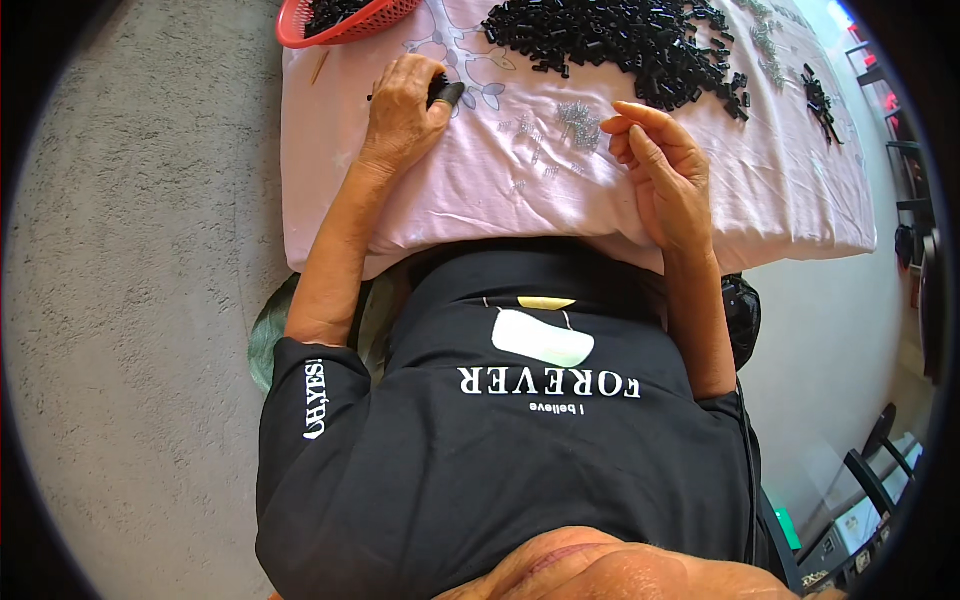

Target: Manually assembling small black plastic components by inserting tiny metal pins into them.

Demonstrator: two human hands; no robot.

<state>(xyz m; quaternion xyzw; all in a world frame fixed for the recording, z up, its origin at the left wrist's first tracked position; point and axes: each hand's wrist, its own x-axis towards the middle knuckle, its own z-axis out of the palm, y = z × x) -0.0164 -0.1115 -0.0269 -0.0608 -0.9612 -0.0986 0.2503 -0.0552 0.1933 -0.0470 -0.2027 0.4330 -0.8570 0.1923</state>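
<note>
My left hand [403, 115] is closed around small black plastic pieces [437, 86], partly hidden by its fingers. A black cover [452, 94] sits on the tip of its thumb. To the right, my right hand [668, 180] is raised over the cloth, thumb and fingertips brought together; whatever they pinch is too small to make out. Beside those fingertips lies a small heap of thin silver metal pins [578, 126], with looser ones [535, 145] scattered to its left. Beyond both hands spreads a large pile of short black plastic pieces [610, 40].
A red plastic basket [375, 22] holding black pieces stands at the table's far left corner. Pink patterned cloth [450, 205] covers the table. More silver pins [766, 50] and a small black cluster [822, 105] lie at the right. Dark racks [905, 150] line the right side.
</note>
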